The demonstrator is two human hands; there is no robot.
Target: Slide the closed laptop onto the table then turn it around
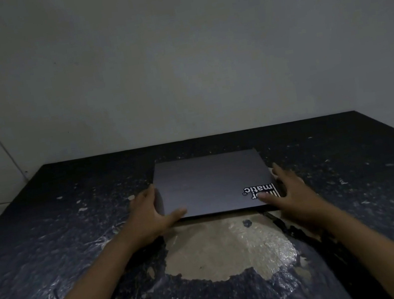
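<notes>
A closed dark laptop (209, 181) lies flat on the black table (74, 237), near the middle. A white logo sticker sits upside down at its near right corner. My left hand (150, 214) grips the laptop's near left corner, thumb on the lid and fingers along the left edge. My right hand (288, 191) holds the near right corner, thumb over the sticker and fingers along the right edge. Both forearms reach in from the bottom of the view.
The table's black covering is worn and flaking, with a large bare beige patch (229, 249) just in front of the laptop. A plain grey wall (188, 58) stands right behind the table's far edge. The table's left and right edges fall away to a pale floor.
</notes>
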